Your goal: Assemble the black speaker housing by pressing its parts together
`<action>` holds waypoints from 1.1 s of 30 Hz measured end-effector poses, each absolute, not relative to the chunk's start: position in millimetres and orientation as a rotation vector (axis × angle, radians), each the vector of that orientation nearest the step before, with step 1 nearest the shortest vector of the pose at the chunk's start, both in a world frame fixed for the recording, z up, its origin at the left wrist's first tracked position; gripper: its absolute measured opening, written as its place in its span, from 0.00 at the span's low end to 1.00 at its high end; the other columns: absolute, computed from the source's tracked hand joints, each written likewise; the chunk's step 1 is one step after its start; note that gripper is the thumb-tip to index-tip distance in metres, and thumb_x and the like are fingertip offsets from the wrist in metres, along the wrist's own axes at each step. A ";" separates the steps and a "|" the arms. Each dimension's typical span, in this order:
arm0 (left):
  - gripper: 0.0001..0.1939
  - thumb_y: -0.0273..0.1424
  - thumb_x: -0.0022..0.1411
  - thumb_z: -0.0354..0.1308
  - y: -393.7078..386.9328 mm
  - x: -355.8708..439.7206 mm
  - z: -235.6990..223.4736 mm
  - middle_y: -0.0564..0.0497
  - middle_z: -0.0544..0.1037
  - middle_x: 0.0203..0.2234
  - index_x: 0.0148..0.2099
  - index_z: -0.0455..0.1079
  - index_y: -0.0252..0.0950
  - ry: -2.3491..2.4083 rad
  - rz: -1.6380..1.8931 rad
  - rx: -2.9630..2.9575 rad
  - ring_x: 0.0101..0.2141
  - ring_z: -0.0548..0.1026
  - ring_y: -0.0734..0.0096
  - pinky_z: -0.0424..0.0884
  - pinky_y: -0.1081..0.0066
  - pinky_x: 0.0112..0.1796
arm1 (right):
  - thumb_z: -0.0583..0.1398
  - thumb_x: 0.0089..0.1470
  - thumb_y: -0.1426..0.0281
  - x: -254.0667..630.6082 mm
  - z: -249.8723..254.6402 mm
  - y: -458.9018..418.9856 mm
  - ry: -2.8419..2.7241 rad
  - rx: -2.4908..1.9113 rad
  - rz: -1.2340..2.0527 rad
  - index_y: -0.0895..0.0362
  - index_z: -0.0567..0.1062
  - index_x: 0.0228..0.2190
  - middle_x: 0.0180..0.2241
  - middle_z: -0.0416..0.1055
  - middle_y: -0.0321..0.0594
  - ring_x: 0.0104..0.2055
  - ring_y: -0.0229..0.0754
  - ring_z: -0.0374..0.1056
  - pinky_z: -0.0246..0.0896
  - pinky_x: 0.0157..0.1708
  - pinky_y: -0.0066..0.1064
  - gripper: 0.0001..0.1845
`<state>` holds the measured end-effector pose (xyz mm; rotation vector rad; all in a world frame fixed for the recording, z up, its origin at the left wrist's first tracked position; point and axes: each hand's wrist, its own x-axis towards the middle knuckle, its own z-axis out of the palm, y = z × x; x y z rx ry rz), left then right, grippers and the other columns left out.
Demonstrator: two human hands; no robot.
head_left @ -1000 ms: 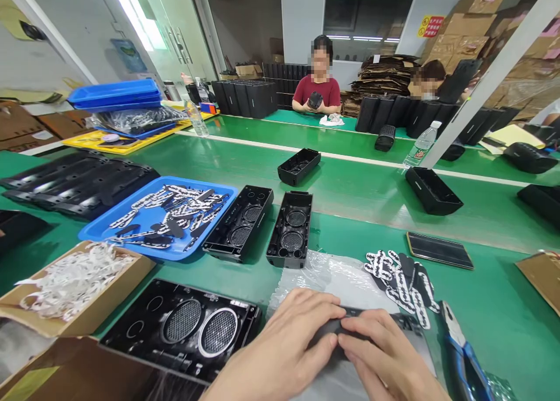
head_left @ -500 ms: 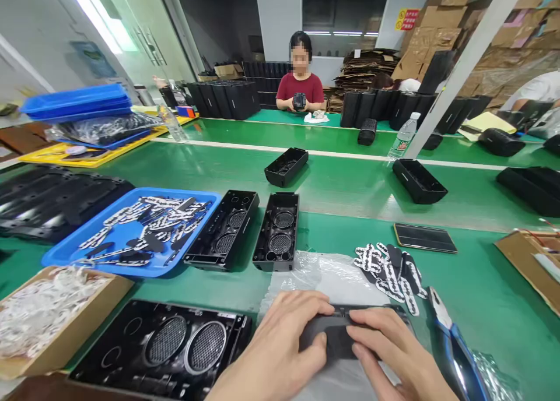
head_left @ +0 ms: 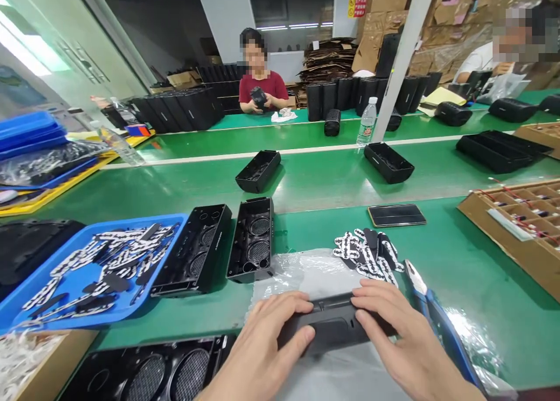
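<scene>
Around black housing [head_left: 332, 328], curled fingers [head_left: 289, 337]

View swung right, left hand [head_left: 266, 348] and right hand [head_left: 402, 343] spread apart on black housing [head_left: 332, 328]

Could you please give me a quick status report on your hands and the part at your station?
Left hand and right hand both gripping the black housing. Housing lies on the clear plastic bag. Blue-handled tool right beside the right hand.

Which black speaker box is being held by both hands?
The black shell nearest the camera, gripped between left hand and right hand; the other shells lie untouched.
</scene>
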<state>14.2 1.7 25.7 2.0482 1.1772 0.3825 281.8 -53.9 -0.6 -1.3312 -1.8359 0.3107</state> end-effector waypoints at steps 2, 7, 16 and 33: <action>0.12 0.38 0.75 0.54 4.3 13.7 24.7 0.59 0.73 0.59 0.58 0.67 0.58 1.175 0.366 2.077 0.60 0.70 0.61 0.70 0.53 0.59 | 0.59 0.68 0.76 282.2 -2.6 -55.5 -1.799 -1.354 0.392 0.50 0.74 0.48 0.49 0.76 0.38 0.62 0.42 0.63 0.63 0.63 0.37 0.11; 0.15 0.36 0.74 0.57 8.3 24.5 34.0 0.61 0.72 0.60 0.59 0.66 0.61 1.135 0.469 2.235 0.60 0.68 0.64 0.65 0.58 0.59 | 0.57 0.69 0.78 275.2 2.1 -56.9 -1.703 -1.325 0.480 0.52 0.74 0.47 0.48 0.75 0.39 0.61 0.42 0.63 0.64 0.62 0.39 0.11; 0.10 0.34 0.79 0.50 29.5 65.5 61.3 0.57 0.71 0.47 0.53 0.71 0.53 0.787 0.050 2.130 0.49 0.69 0.69 0.65 0.67 0.52 | 0.57 0.67 0.81 274.0 5.2 -56.4 -1.622 -1.236 0.519 0.54 0.74 0.48 0.46 0.76 0.40 0.58 0.43 0.66 0.66 0.60 0.40 0.14; 0.13 0.30 0.81 0.40 37.2 74.7 65.3 0.52 0.71 0.42 0.43 0.64 0.42 0.671 -0.021 2.310 0.41 0.69 0.66 0.65 0.66 0.43 | 0.57 0.65 0.82 275.2 5.2 -58.6 -1.581 -1.203 0.532 0.58 0.75 0.47 0.45 0.76 0.43 0.55 0.45 0.68 0.69 0.59 0.41 0.13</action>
